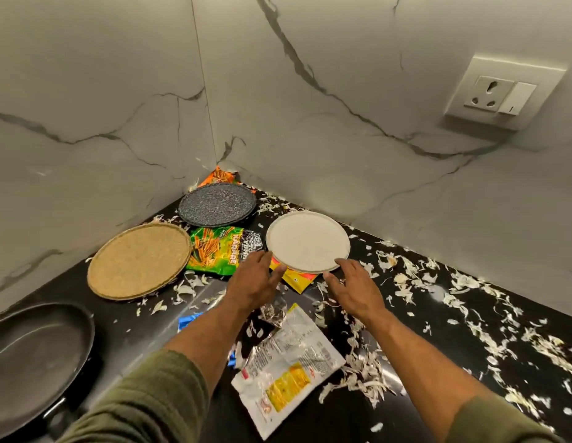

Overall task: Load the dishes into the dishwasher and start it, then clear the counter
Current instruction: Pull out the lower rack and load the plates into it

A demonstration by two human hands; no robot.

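Plate: white plate (307, 240) looks hard and breakable; you take it by both side edges.
Hands: your left hand (252, 282) and right hand (353, 290) are open, holding nothing yet.

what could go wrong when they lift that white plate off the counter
1. The white plate sits partly on a yellow wrapper, so it may slide or drag the wrapper along as the left hand and right hand close on its rim.
2. White shreds lie scattered around it on the black counter; some could cling to the plate's underside and end up in the dishwasher.
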